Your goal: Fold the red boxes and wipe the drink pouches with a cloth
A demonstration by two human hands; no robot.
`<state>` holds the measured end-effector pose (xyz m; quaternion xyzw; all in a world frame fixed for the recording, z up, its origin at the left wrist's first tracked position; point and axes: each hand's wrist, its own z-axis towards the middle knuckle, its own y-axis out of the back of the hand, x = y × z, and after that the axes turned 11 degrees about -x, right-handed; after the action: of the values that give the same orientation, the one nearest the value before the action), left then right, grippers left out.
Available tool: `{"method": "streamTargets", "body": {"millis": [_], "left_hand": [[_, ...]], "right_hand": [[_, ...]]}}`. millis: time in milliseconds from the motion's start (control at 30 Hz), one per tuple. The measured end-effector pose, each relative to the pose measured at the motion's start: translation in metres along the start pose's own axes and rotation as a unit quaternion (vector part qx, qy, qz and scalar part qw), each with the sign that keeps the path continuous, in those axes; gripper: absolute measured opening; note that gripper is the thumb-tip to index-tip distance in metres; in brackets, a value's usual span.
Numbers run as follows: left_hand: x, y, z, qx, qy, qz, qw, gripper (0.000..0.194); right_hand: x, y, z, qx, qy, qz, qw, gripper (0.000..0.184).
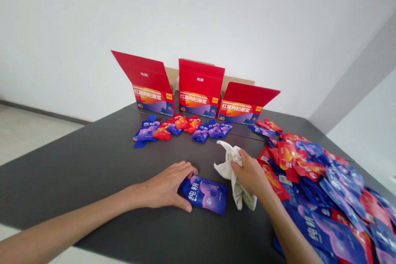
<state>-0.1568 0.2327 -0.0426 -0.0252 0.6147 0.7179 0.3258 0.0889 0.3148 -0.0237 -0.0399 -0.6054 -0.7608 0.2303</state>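
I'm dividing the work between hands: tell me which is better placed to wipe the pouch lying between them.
Probably the right hand: it grips the white cloth just beside the blue pouch, while the left hand is at the pouch's other end.

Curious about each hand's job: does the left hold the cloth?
No, the right hand grips the white cloth; the left hand touches a blue pouch.
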Motion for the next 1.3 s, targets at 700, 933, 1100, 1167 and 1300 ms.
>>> {"method": "streamTargets", "body": {"millis": [700, 933, 1100, 1167, 1300], "left_hand": [[-0.009, -0.014, 0.006, -0.034, 0.145, -0.013, 0.989, 0.012], [-0.013, -0.016, 0.024, -0.037, 0.133, 0.011, 0.990, 0.011], [-0.009, -0.020, 0.030, -0.048, 0.133, 0.024, 0.990, 0.010], [-0.008, -0.022, 0.032, -0.053, 0.128, 0.026, 0.990, 0.010], [-0.008, -0.022, 0.031, -0.043, 0.121, 0.025, 0.991, 0.008]], "right_hand": [[0.061, -0.020, -0.043, 0.007, 0.089, -0.003, 0.996, 0.028], [0.062, -0.032, -0.031, -0.028, 0.077, -0.100, 0.992, 0.021], [0.065, -0.029, -0.031, -0.029, 0.081, -0.126, 0.988, 0.021], [0.068, -0.030, -0.034, -0.010, 0.129, -0.108, 0.986, 0.023], [0.060, -0.028, -0.027, -0.023, 0.100, -0.133, 0.986, 0.021]]}}
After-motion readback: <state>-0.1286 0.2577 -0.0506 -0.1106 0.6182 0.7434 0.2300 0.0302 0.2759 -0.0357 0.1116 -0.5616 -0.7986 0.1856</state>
